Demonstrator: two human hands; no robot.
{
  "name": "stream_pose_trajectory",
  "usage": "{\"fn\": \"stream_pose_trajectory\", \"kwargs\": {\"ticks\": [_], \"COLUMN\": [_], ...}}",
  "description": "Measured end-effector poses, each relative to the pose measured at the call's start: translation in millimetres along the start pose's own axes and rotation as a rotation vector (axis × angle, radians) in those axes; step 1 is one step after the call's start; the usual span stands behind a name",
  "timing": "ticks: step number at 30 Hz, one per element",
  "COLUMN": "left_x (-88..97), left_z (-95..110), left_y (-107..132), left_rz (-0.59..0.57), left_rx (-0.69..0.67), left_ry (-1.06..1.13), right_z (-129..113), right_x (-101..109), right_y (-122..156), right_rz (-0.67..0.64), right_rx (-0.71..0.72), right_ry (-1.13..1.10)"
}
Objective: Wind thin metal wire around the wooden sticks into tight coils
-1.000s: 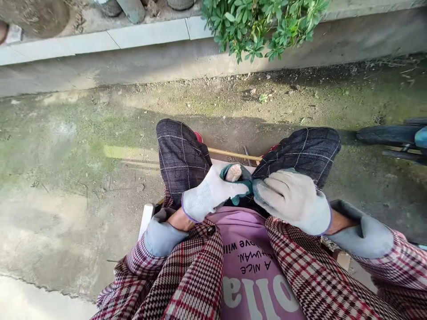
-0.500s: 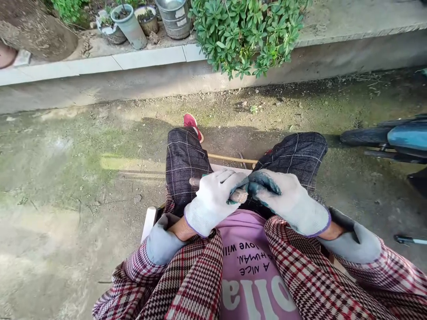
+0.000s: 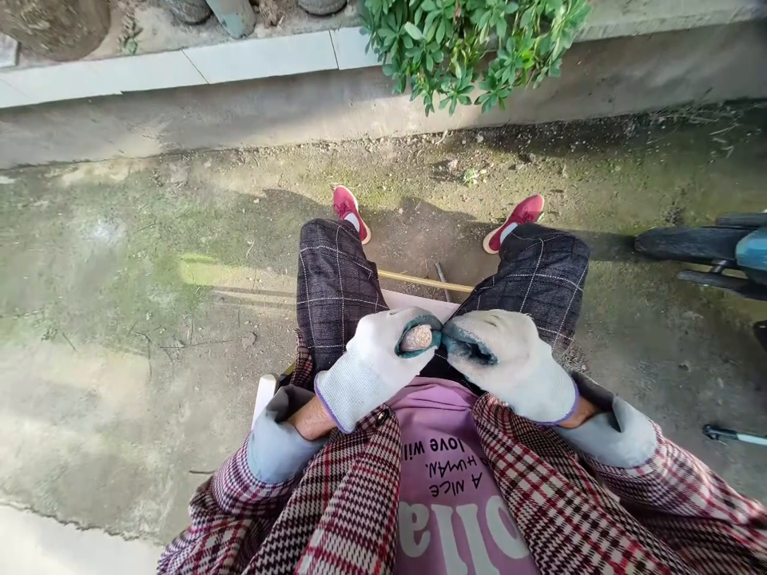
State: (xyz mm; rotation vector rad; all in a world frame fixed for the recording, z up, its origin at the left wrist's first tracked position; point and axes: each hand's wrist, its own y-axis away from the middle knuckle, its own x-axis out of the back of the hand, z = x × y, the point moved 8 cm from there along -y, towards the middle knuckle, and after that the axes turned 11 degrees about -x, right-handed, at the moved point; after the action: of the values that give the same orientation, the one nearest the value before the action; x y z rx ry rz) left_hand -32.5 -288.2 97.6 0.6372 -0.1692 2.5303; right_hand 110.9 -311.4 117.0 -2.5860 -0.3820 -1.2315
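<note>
I sit on a white seat (image 3: 264, 394) with my knees apart, looking down at my lap. Both hands wear white gloves with green palms. My left hand (image 3: 377, 359) is wrapped round a short brown wooden stick (image 3: 418, 338), whose round cut end shows between the thumb and fingers. My right hand (image 3: 509, 361) is closed right beside it, its fingertips meeting the left hand at the stick's end. What the right fingers hold is hidden.
My red shoes (image 3: 351, 212) rest on mossy concrete ground. A thin bamboo stick (image 3: 423, 280) lies under my legs. A leafy green plant (image 3: 467, 48) hangs over a low wall ahead. A dark bicycle part (image 3: 701, 243) is at the right.
The stick lay crosswise in my left hand half a second ago; now its cut end points up. The view has tilted down, so both shoes show.
</note>
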Motion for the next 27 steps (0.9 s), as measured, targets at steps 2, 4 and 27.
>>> {"fn": "stream_pose_trajectory", "kwargs": {"ticks": [2, 4, 27], "left_x": [-2.5, -5.3, 2.1], "left_z": [-6.4, -11.2, -36.0], "left_y": [-6.0, -11.7, -38.9], "left_rz": [-0.051, -0.101, -0.145], "left_rx": [0.041, 0.06, 0.24], "left_ry": [-0.027, -0.06, 0.19], "right_z": [-0.6, 0.9, 32.0], "right_x": [-6.5, -14.3, -6.6], "right_y": [-4.1, -6.7, -20.5], "right_rz": [-0.004, -0.018, 0.014], "right_rx": [0.072, 0.119, -0.074], "right_ry": [0.101, 0.192, -0.086]}}
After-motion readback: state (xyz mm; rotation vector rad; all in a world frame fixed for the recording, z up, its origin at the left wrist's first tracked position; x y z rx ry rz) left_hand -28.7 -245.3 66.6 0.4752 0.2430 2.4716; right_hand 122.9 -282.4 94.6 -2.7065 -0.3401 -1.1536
